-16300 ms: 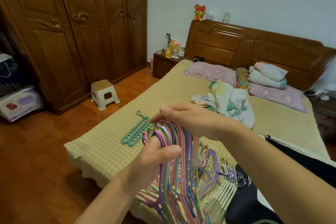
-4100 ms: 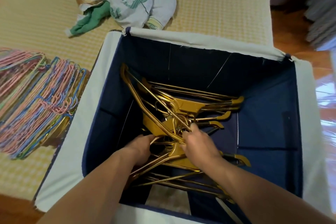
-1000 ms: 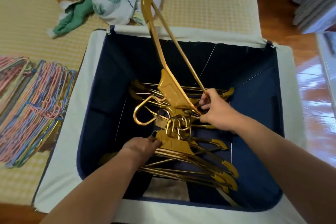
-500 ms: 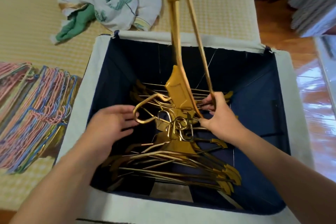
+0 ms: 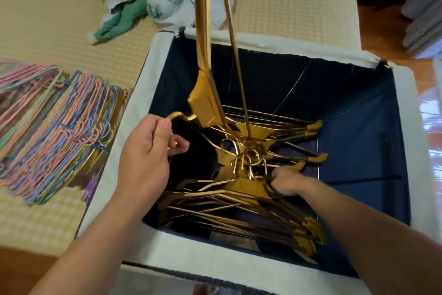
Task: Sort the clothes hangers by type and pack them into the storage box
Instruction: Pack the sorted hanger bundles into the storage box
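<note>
Left hand: the left hand [image 5: 143, 158] is above the near-left part of the storage box [image 5: 134, 122], thumb and fingers curled round the hook of one upright gold hanger [image 5: 203, 55], grasping it.
Right hand: the right hand [image 5: 285, 183] reaches lower into the box, fingers closed into the cluster of gold hooks at the middle; it seems to grip them, though exactly which hooks is hidden.
Upright gold hanger: it stands nearly on end, its top running out of view above, its lower end down among the other hangers.
Packed hangers: a pile of gold hangers [image 5: 251, 211] lies on the dark blue floor of the box, in two rough fans with hooks meeting at the centre.
Storage box: a soft box with pale folded-down rim and navy lining, sitting on the yellow checked bed cover [image 5: 47, 19].
Unpacked hangers: a stack of thin pastel hangers [image 5: 52, 127], pink, blue and green, lies on the cover just left of the box, with some gold ones showing beneath it.
Nearby: crumpled white and green clothes [image 5: 143, 0] beyond the box.
Step in hand: likely freeing or resettling the upright hanger.
Risk: its lower end looks caught among the hooks, so a pull could drag neighbours up and scatter the fans.
Second risk: the tall hanger could tip over the rim if the grasp slips.
</note>
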Available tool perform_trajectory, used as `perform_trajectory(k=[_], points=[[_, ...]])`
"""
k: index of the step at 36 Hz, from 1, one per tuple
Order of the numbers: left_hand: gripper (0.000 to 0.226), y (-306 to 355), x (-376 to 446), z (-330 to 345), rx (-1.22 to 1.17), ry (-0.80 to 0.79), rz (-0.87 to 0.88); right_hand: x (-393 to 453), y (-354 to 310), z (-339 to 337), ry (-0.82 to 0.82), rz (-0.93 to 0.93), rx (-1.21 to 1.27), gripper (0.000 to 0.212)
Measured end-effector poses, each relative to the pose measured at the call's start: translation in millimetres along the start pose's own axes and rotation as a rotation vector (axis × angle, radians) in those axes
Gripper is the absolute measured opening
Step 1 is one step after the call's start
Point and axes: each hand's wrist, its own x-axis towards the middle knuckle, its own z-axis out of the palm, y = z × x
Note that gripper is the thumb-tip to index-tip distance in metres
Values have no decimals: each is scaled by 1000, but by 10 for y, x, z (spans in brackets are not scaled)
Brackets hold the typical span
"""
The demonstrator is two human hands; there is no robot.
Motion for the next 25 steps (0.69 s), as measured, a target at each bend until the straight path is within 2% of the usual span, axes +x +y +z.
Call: perform_trajectory(k=[2, 5, 8, 11, 13, 17, 20, 22, 25], points=[[32, -38, 17, 16, -92, 72, 15, 93, 32, 160, -47, 9, -58, 33], [31, -80, 33, 19, -110, 121, 29, -6, -44, 126, -141, -11, -53, 80], [31, -107, 17, 12, -112, 134, 27, -94, -84, 9, -332, -1, -76, 109], [30, -130, -3, 25, -80, 117, 40, -155, -115, 42, -401, -11, -270, 134], [30, -143, -15, 41, -54, 106, 53, -262, -120, 207, -363, -33, -377, 134], [31, -145, -14, 85, -23, 85, 43, -425, -120, 526, -150, -107, -469, 122], [31, -154, -15, 85, -31, 81, 33, -378, -125, 521, -77, -159, -507, 111], [31, -161, -15, 66, -38, 85, 36, -372, -124, 408, -75, -207, -516, 98], [32, -173, 6, 46, -68, 89, 39, -422, -74, 237, -132, -293, -605, 65]])
